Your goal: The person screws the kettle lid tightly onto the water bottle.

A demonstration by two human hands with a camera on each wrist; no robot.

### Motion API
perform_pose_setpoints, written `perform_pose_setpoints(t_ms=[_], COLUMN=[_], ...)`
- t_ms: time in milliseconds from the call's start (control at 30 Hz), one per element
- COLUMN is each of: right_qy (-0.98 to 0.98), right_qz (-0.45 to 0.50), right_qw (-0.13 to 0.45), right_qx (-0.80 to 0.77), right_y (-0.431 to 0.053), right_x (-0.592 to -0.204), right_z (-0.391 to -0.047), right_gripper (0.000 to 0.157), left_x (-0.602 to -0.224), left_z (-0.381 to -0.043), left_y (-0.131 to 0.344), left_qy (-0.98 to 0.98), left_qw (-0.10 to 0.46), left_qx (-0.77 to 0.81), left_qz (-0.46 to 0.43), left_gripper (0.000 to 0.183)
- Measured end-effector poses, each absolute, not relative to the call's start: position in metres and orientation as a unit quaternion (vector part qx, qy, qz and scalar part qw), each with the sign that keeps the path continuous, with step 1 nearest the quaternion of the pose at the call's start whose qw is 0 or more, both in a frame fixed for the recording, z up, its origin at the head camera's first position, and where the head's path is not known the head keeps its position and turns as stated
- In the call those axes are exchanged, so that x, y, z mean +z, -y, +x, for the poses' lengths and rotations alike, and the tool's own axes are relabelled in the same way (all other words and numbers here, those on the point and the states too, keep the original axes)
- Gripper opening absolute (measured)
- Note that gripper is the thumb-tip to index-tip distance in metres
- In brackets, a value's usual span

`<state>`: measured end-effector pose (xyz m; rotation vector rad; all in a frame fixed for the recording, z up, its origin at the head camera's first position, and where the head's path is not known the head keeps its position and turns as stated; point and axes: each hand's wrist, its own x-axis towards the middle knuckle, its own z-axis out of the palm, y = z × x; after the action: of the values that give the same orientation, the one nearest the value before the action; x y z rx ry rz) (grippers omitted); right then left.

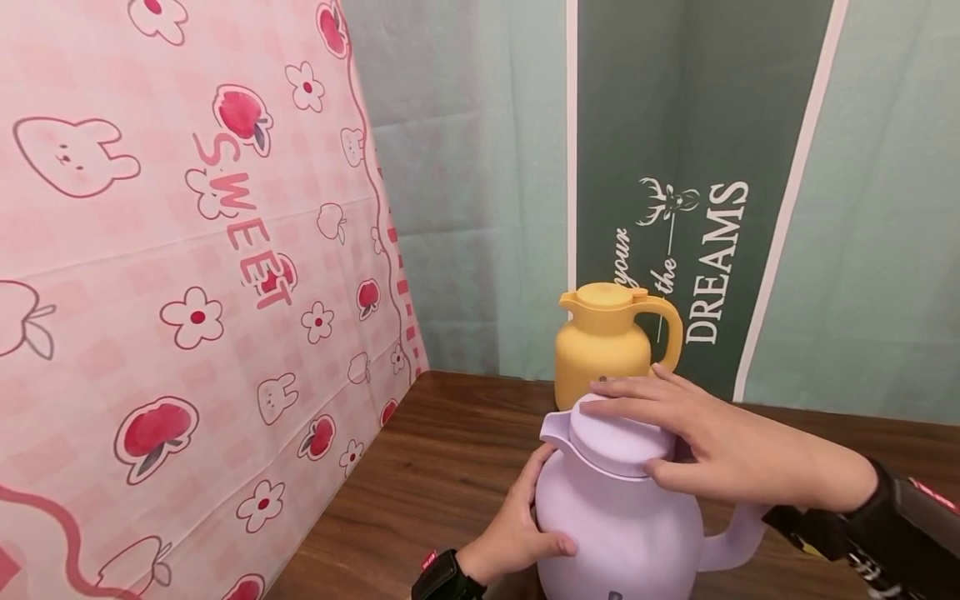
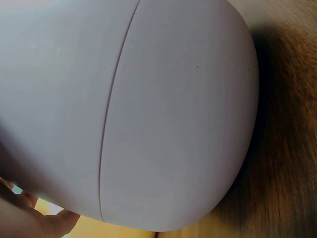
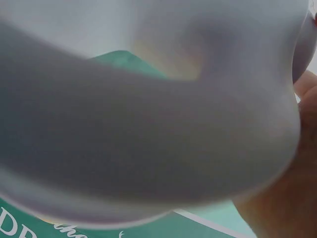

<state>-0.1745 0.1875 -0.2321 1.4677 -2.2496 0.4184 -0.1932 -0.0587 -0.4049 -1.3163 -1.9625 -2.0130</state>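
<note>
A lilac thermos jug (image 1: 622, 533) stands upright on the wooden table, its spout to the left and its handle (image 1: 731, 542) to the right. My left hand (image 1: 513, 529) holds the left side of its body, thumb in front and the other fingers partly hidden behind. Over the round lilac lid (image 1: 622, 442) my right hand (image 1: 701, 425) is spread, gripping it with the thumb at the near rim and the fingers across the top. The lid sits on the jug's neck. In the left wrist view the jug's body (image 2: 173, 119) fills most of the picture; the right wrist view shows the handle (image 3: 148, 144), blurred.
Just behind the lilac jug stands a yellow thermos jug (image 1: 603, 350), its handle also to the right. A pink patterned cloth (image 1: 225, 250) hangs along the left side of the table (image 1: 420, 467). Green curtains (image 1: 465, 208) with printed words close off the back.
</note>
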Motion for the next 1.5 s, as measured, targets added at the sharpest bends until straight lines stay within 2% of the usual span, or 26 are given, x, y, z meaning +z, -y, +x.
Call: perform_pose_setpoints(t_ms=[200, 300, 533, 600, 833, 933, 1133, 1367, 1500], right_qy=[0.834, 0.847, 0.841, 0.842, 0.858, 0.863, 0.863, 0.871, 0.886], right_qz=[0.472, 0.453, 0.496, 0.496, 0.455, 0.451, 0.479, 0.448, 0.432], right_qw=[0.245, 0.245, 0.169, 0.155, 0.191, 0.188, 0.121, 0.171, 0.144], right_qx=[0.149, 0.134, 0.133, 0.141, 0.143, 0.127, 0.104, 0.106, 0.091], right_y=[-0.181, -0.179, -0.189, -0.190, -0.181, -0.181, -0.189, -0.179, -0.180], right_x=[-0.235, -0.236, -0.228, -0.226, -0.227, -0.228, -0.225, -0.225, -0.221], right_z=[-0.175, -0.175, -0.171, -0.170, -0.170, -0.169, -0.167, -0.166, -0.163], right_gripper=[0.049, 0.046, 0.064, 0.064, 0.046, 0.049, 0.064, 0.051, 0.055], left_x=[-0.404, -0.404, -0.404, -0.403, -0.404, -0.404, -0.406, -0.405, -0.405], left_z=[-0.192, -0.192, -0.193, -0.193, -0.193, -0.194, -0.193, -0.193, -0.193], left_y=[0.059, 0.058, 0.058, 0.058, 0.059, 0.058, 0.059, 0.060, 0.059], left_qy=[0.638, 0.640, 0.639, 0.639, 0.636, 0.634, 0.632, 0.639, 0.637], left_qw=[0.011, 0.010, 0.015, 0.016, 0.011, 0.007, 0.010, 0.022, 0.022], left_qx=[-0.647, -0.646, -0.643, -0.643, -0.646, -0.649, -0.650, -0.642, -0.642], left_qz=[-0.417, -0.417, -0.421, -0.422, -0.421, -0.421, -0.423, -0.423, -0.426], left_gripper=[0.092, 0.093, 0.093, 0.093, 0.093, 0.093, 0.093, 0.092, 0.092])
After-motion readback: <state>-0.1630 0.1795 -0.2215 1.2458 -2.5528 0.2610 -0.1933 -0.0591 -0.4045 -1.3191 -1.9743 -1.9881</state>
